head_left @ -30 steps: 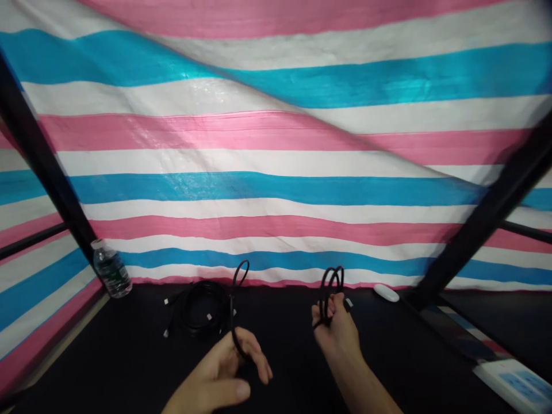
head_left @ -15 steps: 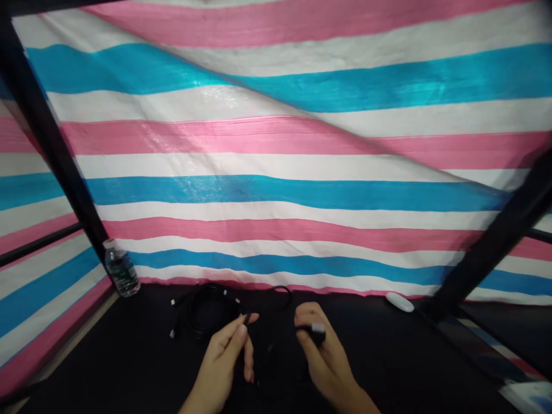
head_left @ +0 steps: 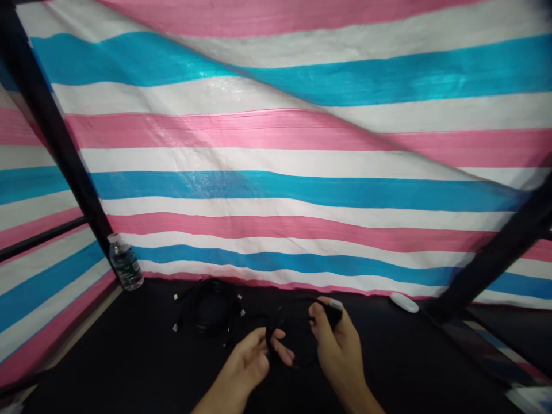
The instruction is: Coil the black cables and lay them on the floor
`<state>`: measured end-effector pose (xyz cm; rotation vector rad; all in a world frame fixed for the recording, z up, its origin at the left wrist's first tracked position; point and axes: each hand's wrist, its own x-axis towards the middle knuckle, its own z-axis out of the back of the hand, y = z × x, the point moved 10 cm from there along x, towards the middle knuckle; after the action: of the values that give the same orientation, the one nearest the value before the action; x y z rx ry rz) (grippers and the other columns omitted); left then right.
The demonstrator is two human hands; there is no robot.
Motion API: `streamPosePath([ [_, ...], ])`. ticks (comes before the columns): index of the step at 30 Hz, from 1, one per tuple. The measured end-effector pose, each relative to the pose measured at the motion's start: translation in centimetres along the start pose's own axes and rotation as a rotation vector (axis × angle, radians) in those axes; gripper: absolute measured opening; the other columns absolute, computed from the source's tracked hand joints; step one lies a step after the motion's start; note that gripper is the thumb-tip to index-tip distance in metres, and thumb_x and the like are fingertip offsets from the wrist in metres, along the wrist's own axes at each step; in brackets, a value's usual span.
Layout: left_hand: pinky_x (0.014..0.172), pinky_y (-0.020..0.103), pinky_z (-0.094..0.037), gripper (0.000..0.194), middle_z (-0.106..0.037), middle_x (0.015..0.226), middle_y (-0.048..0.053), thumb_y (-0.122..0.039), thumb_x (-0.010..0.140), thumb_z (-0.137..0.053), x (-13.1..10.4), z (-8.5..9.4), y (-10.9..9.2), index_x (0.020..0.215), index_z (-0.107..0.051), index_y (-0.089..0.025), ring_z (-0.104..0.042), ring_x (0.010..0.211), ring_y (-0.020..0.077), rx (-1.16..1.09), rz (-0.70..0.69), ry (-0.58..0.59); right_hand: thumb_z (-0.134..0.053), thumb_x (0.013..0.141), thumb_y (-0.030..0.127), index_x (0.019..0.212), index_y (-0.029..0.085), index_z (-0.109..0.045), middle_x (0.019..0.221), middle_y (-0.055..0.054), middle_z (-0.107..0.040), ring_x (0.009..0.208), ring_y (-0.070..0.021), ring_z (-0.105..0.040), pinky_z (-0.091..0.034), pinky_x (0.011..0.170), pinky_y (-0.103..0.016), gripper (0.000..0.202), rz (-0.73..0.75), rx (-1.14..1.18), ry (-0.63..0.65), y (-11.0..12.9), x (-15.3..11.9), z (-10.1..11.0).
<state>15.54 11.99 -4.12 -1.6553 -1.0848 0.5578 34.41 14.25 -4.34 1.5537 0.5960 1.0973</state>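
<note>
Landmark: the coil (head_left: 197, 315) of black cable on the table (head_left: 129, 359), its pale plug tips (head_left: 175, 328) lying outside the ring, perhaps so they don't snag in the loops

Your left hand (head_left: 250, 360) is in front of the coil and to its right, palm turned inward, fingertips spread; a black cable (head_left: 269, 340) runs across the fingers, probably carried there so it hangs loose rather than kinked; blur hides whether you pinch it, so I cannot tell

Your right hand (head_left: 340, 347) is farther right of the coil, clamped on a black plug (head_left: 333, 316), pale end poking past the fingers; that closed hold likely stops the end swinging or dropping

Between your hands, dark sits on dark: I can't tell whether both hold one length

Left of the coil a water bottle (head_left: 125, 263) stands against the frame (head_left: 64, 138), presumably parked clear of your elbows

Far to the right of the coil a white mouse (head_left: 404, 302) lies by the striped sheet (head_left: 276, 187), well apart from your reach
</note>
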Motion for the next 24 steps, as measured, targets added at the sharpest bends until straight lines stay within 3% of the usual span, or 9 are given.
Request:
streamPosePath([
  [1,0.107,0.042,-0.039,0.055,-0.073,0.106,0.010,-0.059,0.082,-0.073,0.0,0.0,0.3,0.121,-0.069,-0.021,-0.063,0.112,0.0276,0.010,0.024,-0.011,-0.062,0.090,0.061,0.102,0.022,-0.059,0.076,-0.001,-0.062,0.060,-0.0173,-0.060,-0.049,0.053,-0.027,0.041,-0.096,0.071,-0.033,-1.0,0.0,0.1],
  [3,0.109,0.041,-0.037,0.043,-0.073,0.108,0.010,-0.054,0.086,-0.071,0.0,0.4,1.2,0.112,-0.071,-0.020,-0.062,0.113,0.0267,0.002,0.072,-0.070,-0.065,0.086,0.066,0.095,0.022,-0.058,0.070,0.001,-0.058,0.052,-0.0145,-0.055,-0.044,0.045,-0.024,0.045,-0.197,0.145,0.036,-1.6,-0.2,-1.0],
  [5,0.102,0.042,-0.042,0.043,-0.072,0.089,0.008,-0.059,0.090,-0.063,0.1,0.8,1.4,0.100,-0.072,-0.017,-0.065,0.100,0.0260,-0.069,0.061,-0.127,-0.063,0.088,0.066,0.083,0.022,-0.056,0.061,0.003,-0.054,0.047,-0.0124,-0.051,-0.041,0.043,-0.022,0.045,-0.182,0.144,0.180,-0.9,-0.5,-2.6],
  [8,0.088,0.040,-0.046,0.052,-0.055,0.059,-0.001,-0.067,0.087,-0.060,0.4,1.3,1.4,0.088,-0.070,-0.016,-0.062,0.068,0.0201,-0.237,0.026,-0.168,-0.057,0.093,0.065,0.078,0.021,-0.054,0.053,0.003,-0.053,0.044,-0.0117,-0.049,-0.040,0.043,-0.022,0.046,-0.143,0.114,0.371,-0.2,-1.4,-4.5],
  [12,0.083,0.036,-0.047,0.048,-0.043,0.054,-0.007,-0.063,0.083,-0.069,0.5,1.7,1.8,0.081,-0.068,-0.016,-0.048,0.052,0.0111,-0.395,0.099,-0.201,-0.051,0.096,0.064,0.087,0.022,-0.055,0.057,0.002,-0.058,0.047,-0.0143,-0.056,-0.045,0.049,-0.025,0.043,-0.124,0.121,0.445,-0.3,-2.0,-5.1],
  [16,0.066,0.027,-0.044,0.035,-0.042,0.058,-0.008,-0.048,0.080,-0.079,0.3,2.6,1.6,0.088,-0.067,-0.016,-0.044,0.052,0.0082,-0.428,0.129,-0.243,-0.048,0.101,0.056,0.097,0.021,-0.058,0.064,0.000,-0.063,0.062,-0.0168,-0.061,-0.050,0.067,-0.029,0.036,0.026,0.041,0.537,1.3,-2.0,-5.2],
  [19,0.051,0.022,-0.032,0.032,-0.046,0.063,-0.006,-0.042,0.081,-0.077,0.2,3.0,1.1,0.098,-0.067,-0.017,-0.042,0.049,0.0066,-0.372,0.127,-0.224,-0.050,0.101,0.050,0.103,0.020,-0.059,0.073,-0.001,-0.066,0.066,-0.0175,-0.063,-0.050,0.065,-0.029,0.031,0.032,-0.012,0.742,1.9,-2.7,-6.1],
  [21,0.047,0.021,-0.026,0.029,-0.053,0.069,-0.004,-0.038,0.082,-0.074,0.1,3.0,0.7,0.103,-0.065,-0.019,-0.043,0.049,0.0066,-0.314,0.116,-0.207,-0.052,0.101,0.045,0.097,0.020,-0.062,0.075,-0.002,-0.066,0.068,-0.0172,-0.063,-0.049,0.064,-0.028,0.028,0.016,-0.049,0.843,1.9,-3.3,-6.5],
  [24,0.057,0.023,-0.040,0.032,-0.063,0.082,0.000,-0.037,0.083,-0.073,0.1,2.7,0.0,0.110,-0.063,-0.022,-0.056,0.063,0.0117,-0.238,0.058,-0.184,-0.053,0.102,0.044,0.087,0.019,-0.063,0.062,0.002,-0.060,0.057,-0.0143,-0.057,-0.044,0.059,-0.027,0.030,0.012,-0.063,0.796,1.6,-2.9,-6.2],
])
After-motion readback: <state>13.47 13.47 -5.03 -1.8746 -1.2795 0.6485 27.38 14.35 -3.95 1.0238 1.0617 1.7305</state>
